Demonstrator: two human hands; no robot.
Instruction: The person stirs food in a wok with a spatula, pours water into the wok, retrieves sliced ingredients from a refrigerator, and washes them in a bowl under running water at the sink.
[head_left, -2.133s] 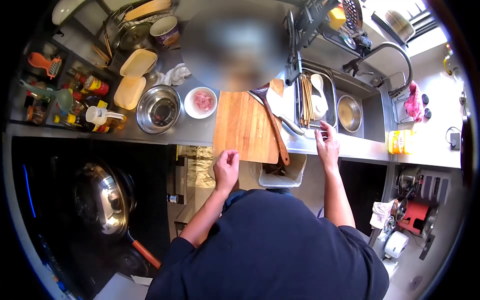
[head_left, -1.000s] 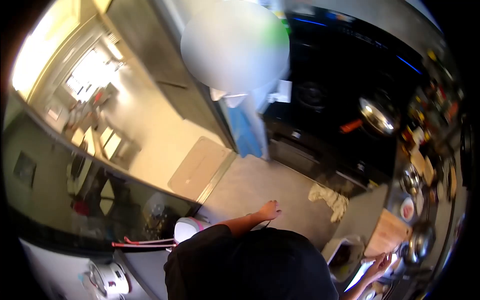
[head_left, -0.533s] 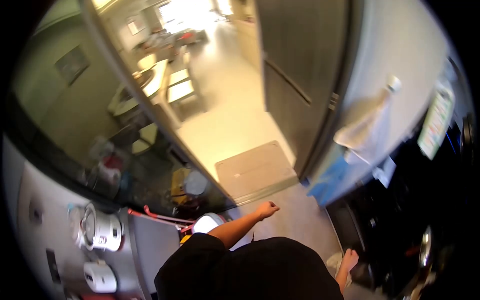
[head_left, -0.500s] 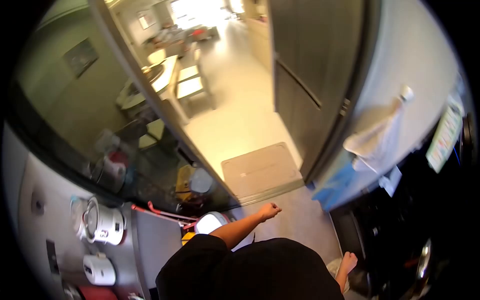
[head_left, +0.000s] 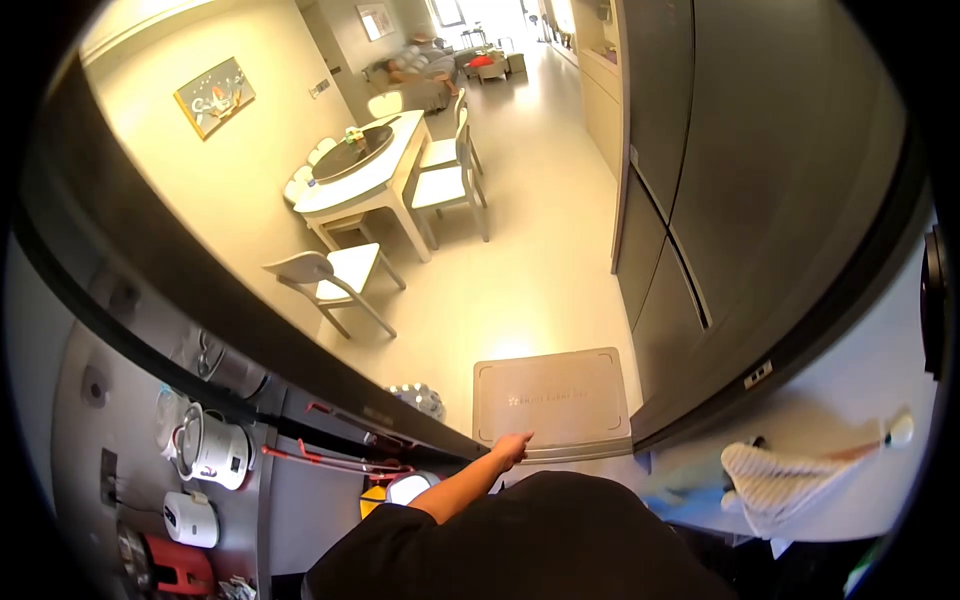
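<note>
Our left hand (head_left: 512,450) is loosely half-curled, with no thing visible in its grasp; the right hand is out of view, so we cannot tell its state. Nearest to the left hand is the brownish mat (head_left: 548,385), lying flat on the floor (head_left: 545,290) just past the sill (head_left: 590,452). We see the hand against the mat's near left corner and judge it to be above, not touching.

What could go wrong, we think, is a knock against the dark door frame (head_left: 380,413), whose lower end stands close beside the hand, if the arm swings left. A foot could catch on the raised-looking sill or the mat's near edge, and the mat could slide if its underside is slick. Red rods (head_left: 335,462) and a white-topped bin (head_left: 410,488) crowd the forearm, so an elbow pushed outward might tip them.

As for edges, the bench (head_left: 258,500) with its cookers bounds the left, while a hanging cloth (head_left: 775,480) and dark cabinet (head_left: 770,170) bound the right. Beyond the mat we have open floor straight ahead; 1 chair (head_left: 352,268) stands off to its left, well apart.
</note>
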